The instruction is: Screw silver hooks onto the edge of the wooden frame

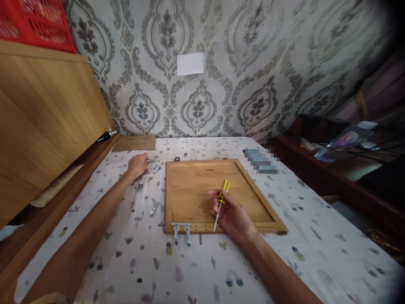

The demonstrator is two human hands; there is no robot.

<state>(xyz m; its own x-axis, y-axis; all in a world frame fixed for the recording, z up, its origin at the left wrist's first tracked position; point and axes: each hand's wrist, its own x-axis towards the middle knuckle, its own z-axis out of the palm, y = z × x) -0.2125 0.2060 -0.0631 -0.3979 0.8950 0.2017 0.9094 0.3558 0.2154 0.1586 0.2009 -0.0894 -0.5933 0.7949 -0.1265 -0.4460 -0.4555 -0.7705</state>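
A wooden cabinet door panel (202, 185) lies flat on a bed covered with a patterned sheet (316, 236). My right hand (229, 213) rests on the panel's near part, closed round a yellow-handled screwdriver (220, 203) whose metal tip points toward the near edge. A metal hinge (182, 230) with two arms sticks out from the panel's near left edge. My left hand (137, 164) reaches out to the left of the panel, fingers curled over small metal hardware pieces (156, 169) on the sheet. Another metal hinge part (154, 207) lies loose between my arm and the panel.
A wooden headboard or cabinet side (44, 114) runs along the left, with a red crate (34, 21) on top. A cardboard piece (134, 142) lies at the far left of the bed. A dark side table (348, 169) with a plastic bottle (344, 141) stands right.
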